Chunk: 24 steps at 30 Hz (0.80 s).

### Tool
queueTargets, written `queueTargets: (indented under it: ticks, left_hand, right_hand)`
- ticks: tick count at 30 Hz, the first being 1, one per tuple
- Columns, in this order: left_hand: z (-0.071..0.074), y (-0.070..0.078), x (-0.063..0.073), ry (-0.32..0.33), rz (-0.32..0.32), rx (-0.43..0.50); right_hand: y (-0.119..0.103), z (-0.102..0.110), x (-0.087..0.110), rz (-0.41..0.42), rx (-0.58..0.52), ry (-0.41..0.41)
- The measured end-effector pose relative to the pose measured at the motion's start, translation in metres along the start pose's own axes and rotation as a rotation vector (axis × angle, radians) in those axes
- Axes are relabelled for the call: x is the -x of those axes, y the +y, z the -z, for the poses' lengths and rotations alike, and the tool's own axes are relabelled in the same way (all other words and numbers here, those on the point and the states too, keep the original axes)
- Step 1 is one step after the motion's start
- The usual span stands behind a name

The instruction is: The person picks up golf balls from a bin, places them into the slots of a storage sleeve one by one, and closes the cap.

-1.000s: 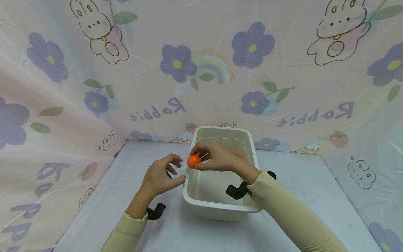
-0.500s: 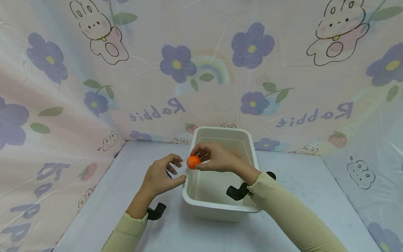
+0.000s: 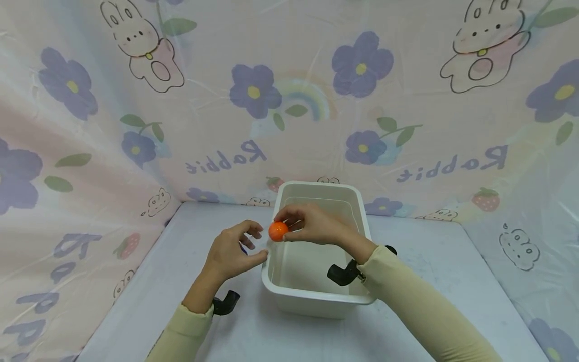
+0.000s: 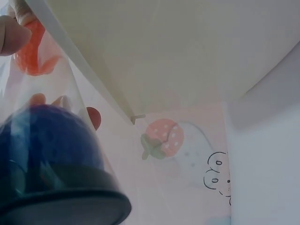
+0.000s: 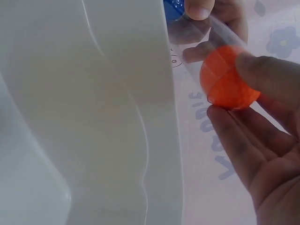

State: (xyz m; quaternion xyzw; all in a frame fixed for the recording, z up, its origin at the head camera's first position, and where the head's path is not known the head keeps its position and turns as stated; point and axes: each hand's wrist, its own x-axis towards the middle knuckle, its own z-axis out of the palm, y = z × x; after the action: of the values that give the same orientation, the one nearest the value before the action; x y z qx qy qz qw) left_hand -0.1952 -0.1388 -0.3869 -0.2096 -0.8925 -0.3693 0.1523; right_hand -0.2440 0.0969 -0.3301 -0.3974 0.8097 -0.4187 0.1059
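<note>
You have the clear tube (image 5: pixel 208 44) between your hands at the left rim of the white bin (image 3: pixel 312 297); whether it touches that rim, you cannot tell. Its long axis runs crosswise from hand to hand, the orange end (image 3: pixel 278 232) towards your right and the blue end (image 4: pixel 51 140) (mostly hidden in the head view) towards your left. Your right hand (image 3: pixel 314 224) pinches the orange end between thumb and fingers; your left hand (image 3: pixel 228 254) curls round the tube near the blue. Against half a second ago, both hands and tube stay practically in place.
</note>
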Motion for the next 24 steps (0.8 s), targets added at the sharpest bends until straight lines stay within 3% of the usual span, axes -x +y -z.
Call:
queueTargets:
  ticks: [24]
  left_hand:
    - [0.002,0.0042,0.0001,0.013,-0.002,-0.017]
  right_hand:
    - [-0.0002,-0.0007,0.0028,-0.001,0.041,0.008]
